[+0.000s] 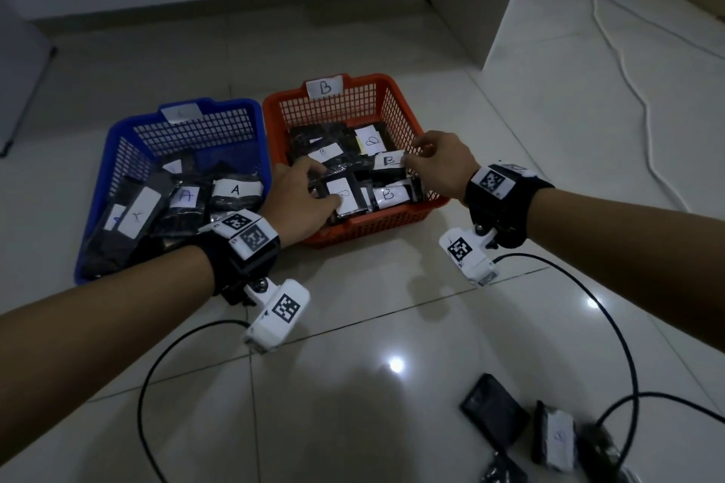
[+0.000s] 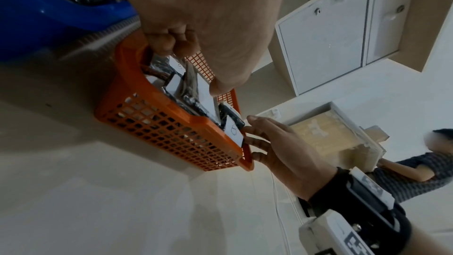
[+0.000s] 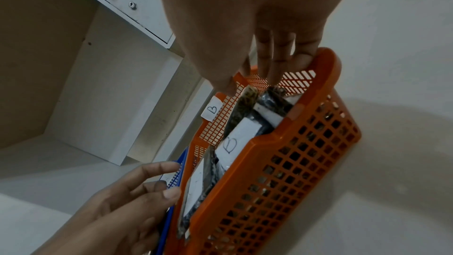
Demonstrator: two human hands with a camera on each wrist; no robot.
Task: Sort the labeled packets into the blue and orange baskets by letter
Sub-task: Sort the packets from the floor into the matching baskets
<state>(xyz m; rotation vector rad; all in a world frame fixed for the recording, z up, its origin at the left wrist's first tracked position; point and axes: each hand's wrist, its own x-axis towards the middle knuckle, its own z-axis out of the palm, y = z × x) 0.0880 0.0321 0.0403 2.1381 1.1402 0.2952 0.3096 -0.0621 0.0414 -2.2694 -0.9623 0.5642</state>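
Labeled packets [image 1: 345, 195] heaped in the orange basket [image 1: 376, 225], left hand [image 1: 302, 190] flat on one, fingers extended, right hand [image 1: 439, 163] over its right rim, fingers loosely spread, holding nothing, blue basket [image 1: 94, 208] beside it.

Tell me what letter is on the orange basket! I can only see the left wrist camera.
Observer: The tag on the far wall of the orange basket reads B.
Operator: What's inside the blue one?
Observer: The blue basket holds dark packets, and two of their labels clearly read A.
Operator: Are any packets outside the baskets?
Observer: Yes, a few loose packets lie on the floor tiles, nearer the person than the baskets.
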